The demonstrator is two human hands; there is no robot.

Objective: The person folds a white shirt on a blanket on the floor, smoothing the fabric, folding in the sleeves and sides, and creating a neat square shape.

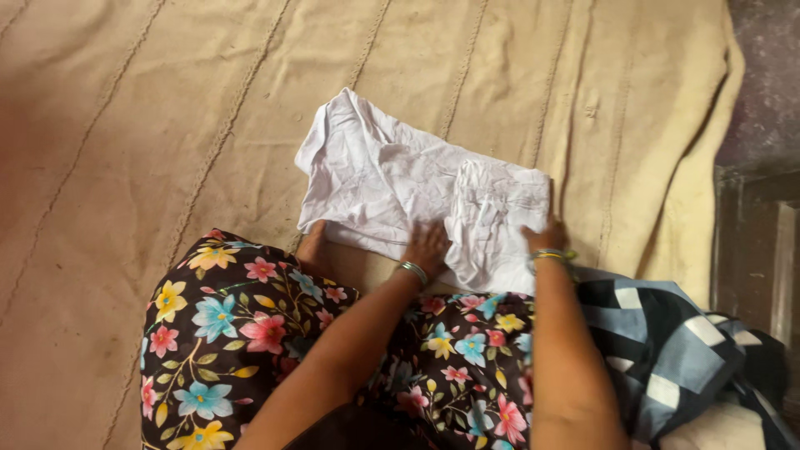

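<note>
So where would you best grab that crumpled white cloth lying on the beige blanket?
Judging by its pose, pinch the white cloth at its far left corner, coming from above: that edge lies raised and free, while the left hand and right hand press its near edge.

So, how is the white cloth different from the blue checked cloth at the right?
The white cloth is plain and pale; the blue checked cloth is dark with white squares. The white cloth lies flat and partly folded on the beige blanket, under both hands; the checked one sits bunched up, with the right forearm against its edge. Both are wrinkled fabric.
</note>
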